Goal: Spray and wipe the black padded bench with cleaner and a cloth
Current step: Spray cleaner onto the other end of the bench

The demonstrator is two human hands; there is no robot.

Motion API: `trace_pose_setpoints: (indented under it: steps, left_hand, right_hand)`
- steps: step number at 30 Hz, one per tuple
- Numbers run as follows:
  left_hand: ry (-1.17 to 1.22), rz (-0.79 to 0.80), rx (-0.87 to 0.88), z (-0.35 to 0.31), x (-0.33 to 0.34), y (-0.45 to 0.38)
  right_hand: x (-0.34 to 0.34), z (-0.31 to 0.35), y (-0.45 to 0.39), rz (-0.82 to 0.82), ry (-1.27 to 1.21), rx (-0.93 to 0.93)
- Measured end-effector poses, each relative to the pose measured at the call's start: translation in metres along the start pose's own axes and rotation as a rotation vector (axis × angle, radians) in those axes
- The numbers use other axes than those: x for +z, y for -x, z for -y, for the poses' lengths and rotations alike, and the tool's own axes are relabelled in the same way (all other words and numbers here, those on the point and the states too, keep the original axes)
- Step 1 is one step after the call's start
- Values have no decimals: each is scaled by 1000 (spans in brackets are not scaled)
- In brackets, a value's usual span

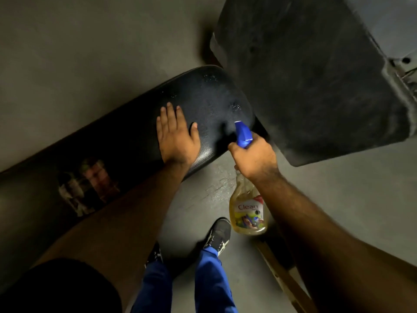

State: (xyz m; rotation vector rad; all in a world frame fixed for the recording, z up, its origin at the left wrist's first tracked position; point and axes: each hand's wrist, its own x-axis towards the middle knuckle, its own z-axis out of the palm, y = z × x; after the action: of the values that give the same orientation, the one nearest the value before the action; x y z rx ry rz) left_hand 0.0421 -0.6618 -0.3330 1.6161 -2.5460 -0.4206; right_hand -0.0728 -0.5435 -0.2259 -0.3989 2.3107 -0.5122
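The black padded bench (126, 141) runs from the lower left to the middle of the view, and wet droplets shine on its far end. My left hand (177, 134) lies flat on the pad with fingers spread and holds nothing. My right hand (255, 158) grips the neck of a spray bottle (247, 213) of yellow cleaner with a "Clean" label. Its blue nozzle (243, 133) points at the bench's end. A crumpled patterned cloth (88, 186) rests on the bench farther left, dim and blurred.
A second, larger black pad (316, 75) tilts above the bench end at the upper right. A brown metal frame bar (282, 274) lies on the grey floor at the lower right. My shoes (218, 233) and blue trousers stand beside the bench.
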Motion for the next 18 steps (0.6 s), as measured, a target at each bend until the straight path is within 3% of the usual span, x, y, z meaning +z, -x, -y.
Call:
trace_pose_setpoints:
  steps: [4,11,18]
  left_hand:
    - [124,8,77,25,-16,12]
    - [-45,-78,205,87,-13,53]
    - [37,-94,216,95,-31,55]
  right_hand:
    - [26,-7,34,31,4,-58]
    - [61,-9,55,43,11,-72]
    - [68,25,43,100,29,-169]
